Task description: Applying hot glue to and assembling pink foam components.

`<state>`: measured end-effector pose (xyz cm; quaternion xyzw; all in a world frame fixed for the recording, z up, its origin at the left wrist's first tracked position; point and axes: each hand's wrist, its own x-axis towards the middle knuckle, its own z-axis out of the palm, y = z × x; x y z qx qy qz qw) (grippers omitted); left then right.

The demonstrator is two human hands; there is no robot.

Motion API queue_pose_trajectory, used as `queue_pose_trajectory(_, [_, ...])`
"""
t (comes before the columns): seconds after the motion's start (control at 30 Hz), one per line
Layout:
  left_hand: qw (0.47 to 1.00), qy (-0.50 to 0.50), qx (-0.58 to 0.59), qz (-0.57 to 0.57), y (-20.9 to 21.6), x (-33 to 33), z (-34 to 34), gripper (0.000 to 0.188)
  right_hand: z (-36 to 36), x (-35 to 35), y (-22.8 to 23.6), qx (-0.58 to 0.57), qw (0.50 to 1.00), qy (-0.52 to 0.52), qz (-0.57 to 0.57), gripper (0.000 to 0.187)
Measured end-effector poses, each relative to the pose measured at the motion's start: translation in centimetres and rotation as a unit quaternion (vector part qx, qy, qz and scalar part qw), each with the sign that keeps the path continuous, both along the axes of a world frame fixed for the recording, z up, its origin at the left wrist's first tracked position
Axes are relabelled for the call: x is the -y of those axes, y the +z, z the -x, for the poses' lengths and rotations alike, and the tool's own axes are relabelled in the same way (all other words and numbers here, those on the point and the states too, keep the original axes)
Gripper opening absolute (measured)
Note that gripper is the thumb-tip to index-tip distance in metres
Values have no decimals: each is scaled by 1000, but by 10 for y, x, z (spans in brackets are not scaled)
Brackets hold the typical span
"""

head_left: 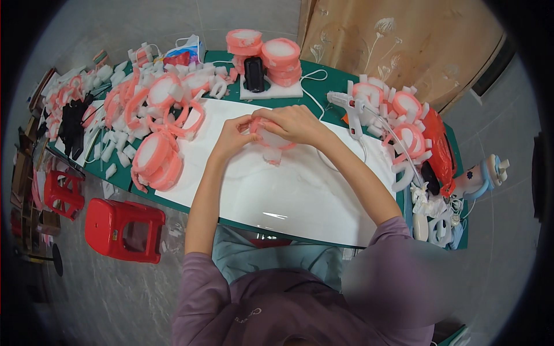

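one round pink-and-white foam piece (273, 138), held between left hand (235, 137) and right hand (297, 124), both gripping its rim, over a white sheet (314, 193) on a green tabletop (340, 81); white glue gun (346, 102) to the right; stacked foam rounds (281, 64) and black object (254, 75) behind; red stool (104, 228), lower left.

Green table (337, 82): white sheet (288, 196), foam bits (111, 170), red bag (442, 147).

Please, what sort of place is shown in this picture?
Probably a craft workspace, perhaps at home: pink-and-white foam pieces piled on a green table, what looks like a glue gun, and red plastic stools.
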<state>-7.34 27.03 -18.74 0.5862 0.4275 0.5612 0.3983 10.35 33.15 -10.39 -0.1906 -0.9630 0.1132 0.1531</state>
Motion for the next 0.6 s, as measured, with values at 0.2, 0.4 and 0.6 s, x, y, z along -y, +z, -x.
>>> queue_pose_trajectory(0.2, [998,52,-26,14,4,5,-4,39,-19,-15,0,-160,980,102,63,45])
queue_pose_trajectory(0.4, [998,41,-36,6,11,2,-7,41,-33,-7,-4,-88,991,-4,102,48])
queue_pose_trajectory(0.6, [995,72,-70,-11,3,3,-5,42,-62,6,-34,-263,963,-27,51,52])
